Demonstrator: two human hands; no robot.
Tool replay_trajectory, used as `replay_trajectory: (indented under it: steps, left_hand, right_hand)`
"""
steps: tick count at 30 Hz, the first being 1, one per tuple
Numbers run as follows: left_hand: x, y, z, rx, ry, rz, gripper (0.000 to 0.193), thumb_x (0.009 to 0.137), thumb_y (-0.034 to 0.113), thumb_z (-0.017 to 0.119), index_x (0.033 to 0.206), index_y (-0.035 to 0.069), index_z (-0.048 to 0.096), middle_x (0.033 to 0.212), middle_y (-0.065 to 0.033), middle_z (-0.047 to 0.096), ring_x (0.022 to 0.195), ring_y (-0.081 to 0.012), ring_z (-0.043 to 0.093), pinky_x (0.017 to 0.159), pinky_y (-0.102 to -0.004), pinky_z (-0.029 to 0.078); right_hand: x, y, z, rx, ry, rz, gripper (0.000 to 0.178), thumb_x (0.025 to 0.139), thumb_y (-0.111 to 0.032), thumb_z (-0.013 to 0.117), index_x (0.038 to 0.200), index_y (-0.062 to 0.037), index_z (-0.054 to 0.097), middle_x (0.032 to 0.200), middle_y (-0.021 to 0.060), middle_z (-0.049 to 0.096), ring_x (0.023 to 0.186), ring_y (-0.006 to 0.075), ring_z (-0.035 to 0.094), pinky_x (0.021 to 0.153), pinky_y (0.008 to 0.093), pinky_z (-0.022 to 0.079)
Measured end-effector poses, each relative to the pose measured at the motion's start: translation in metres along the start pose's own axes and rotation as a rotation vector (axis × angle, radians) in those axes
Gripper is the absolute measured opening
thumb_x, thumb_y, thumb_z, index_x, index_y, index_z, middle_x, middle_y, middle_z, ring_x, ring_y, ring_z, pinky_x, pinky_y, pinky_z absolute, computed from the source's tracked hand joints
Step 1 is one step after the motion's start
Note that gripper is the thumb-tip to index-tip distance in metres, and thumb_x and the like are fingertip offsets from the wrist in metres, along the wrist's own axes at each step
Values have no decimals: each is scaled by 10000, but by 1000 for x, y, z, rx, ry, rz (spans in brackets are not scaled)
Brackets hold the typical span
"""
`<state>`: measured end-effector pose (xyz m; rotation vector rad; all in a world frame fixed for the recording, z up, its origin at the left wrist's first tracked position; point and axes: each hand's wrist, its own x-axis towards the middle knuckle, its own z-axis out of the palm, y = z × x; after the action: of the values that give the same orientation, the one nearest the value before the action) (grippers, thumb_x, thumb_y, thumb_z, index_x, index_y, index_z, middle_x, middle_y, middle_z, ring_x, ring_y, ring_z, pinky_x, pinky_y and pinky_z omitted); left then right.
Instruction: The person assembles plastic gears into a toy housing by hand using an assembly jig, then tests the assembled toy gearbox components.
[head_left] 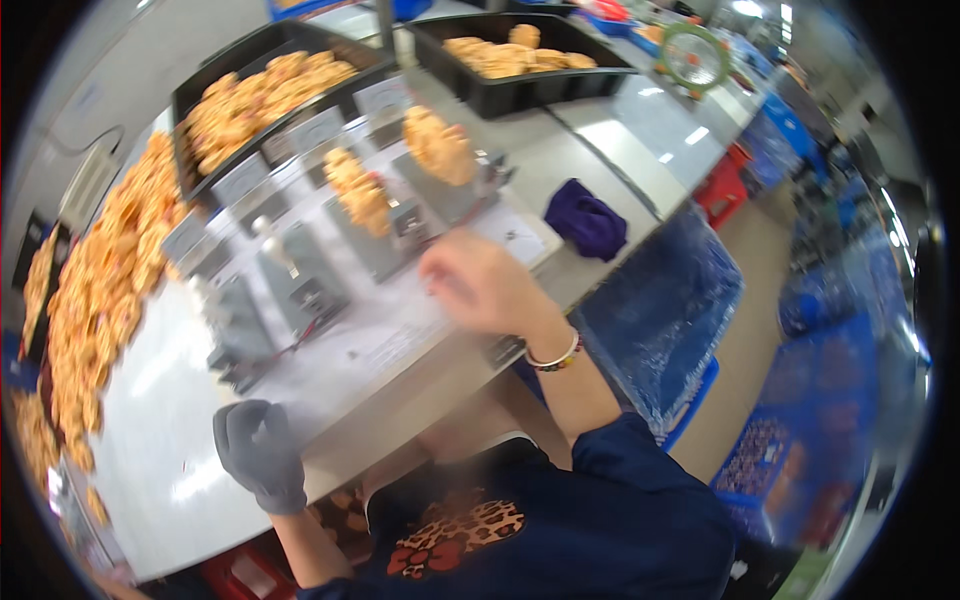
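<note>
My left hand [262, 455], in a grey glove, is closed in a loose curl over the near table edge; nothing shows in its fingers. Bare and slightly blurred, my right hand [480, 285] is curled closed beside the row of grey fixtures; what its fingers hold, if anything, is hidden. A bracelet circles that wrist. Knobbly tan-orange pieces sit on two fixtures: one piece [358, 190] left of the other piece [438, 146]. The two nearer-left fixtures, a grey fixture [300, 272] with a pale upright part and another fixture [238, 328], carry no tan piece.
Similar pieces fill a black tray [182, 122] and a second black tray [490, 98]; a large heap [110, 290] lies along the left. A purple cloth [587, 220] lies right of the fixtures. Below the table's right edge stands a blue plastic-lined bin [665, 300]. A round green-rimmed fan-like object [694, 58] stands farther back.
</note>
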<state>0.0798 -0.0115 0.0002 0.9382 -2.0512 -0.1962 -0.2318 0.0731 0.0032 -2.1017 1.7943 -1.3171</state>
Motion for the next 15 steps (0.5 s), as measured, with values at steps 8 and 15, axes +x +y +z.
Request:
replay_trajectory:
  steps: [8,15]
  left_hand:
    - [115,82,-6,-18,-190,493,283,669,97,713,938,82,626,840,-92,589,773,-279,567,683,-378,446]
    - [203,71,116,167,-857,391,609,918,608,399,1231,112,563,994,-196,666,1022,-369,613,894,-429,473]
  right_hand:
    - [3,6,35,478,321,104,529,705,-93,719,1193,-25,526,999,83,562,820,185,551,758,312,471]
    - [6,-7,17,401,300,-26,481,599,-90,649,1064,2,565,928,109,588,748,200,541,674,303,450]
